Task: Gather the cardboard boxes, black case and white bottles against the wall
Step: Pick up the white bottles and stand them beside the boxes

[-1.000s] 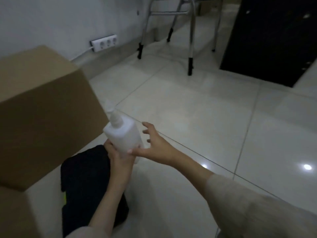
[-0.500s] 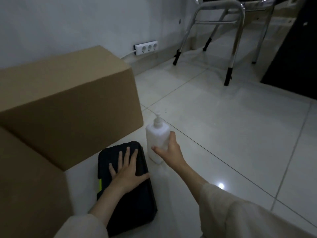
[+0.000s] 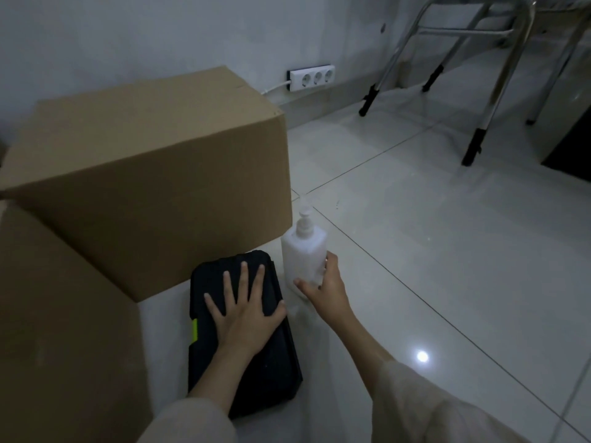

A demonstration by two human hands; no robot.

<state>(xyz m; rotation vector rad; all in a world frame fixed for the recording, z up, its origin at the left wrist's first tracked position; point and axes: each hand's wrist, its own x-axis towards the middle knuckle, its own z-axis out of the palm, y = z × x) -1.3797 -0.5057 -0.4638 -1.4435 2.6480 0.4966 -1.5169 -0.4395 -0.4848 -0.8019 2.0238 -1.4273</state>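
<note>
A white pump bottle (image 3: 303,251) stands upright on the floor tiles beside the corner of a large cardboard box (image 3: 150,174). My right hand (image 3: 323,286) wraps its lower right side. A black case (image 3: 271,362) with a green latch lies flat in front of the box. My left hand (image 3: 244,310) rests palm down on the case with fingers spread. A second cardboard box (image 3: 64,340) fills the lower left, close to me. Both boxes stand near the wall.
A white power strip (image 3: 311,77) sits on the skirting of the wall, with a cable running left. The metal legs (image 3: 479,91) of a frame with black feet stand at the upper right. A dark panel (image 3: 572,161) is at the right edge.
A second ago both hands held the bottle in the air. The bottle now stands on the floor beside the case. My left hand has let go and lies flat on the case.
</note>
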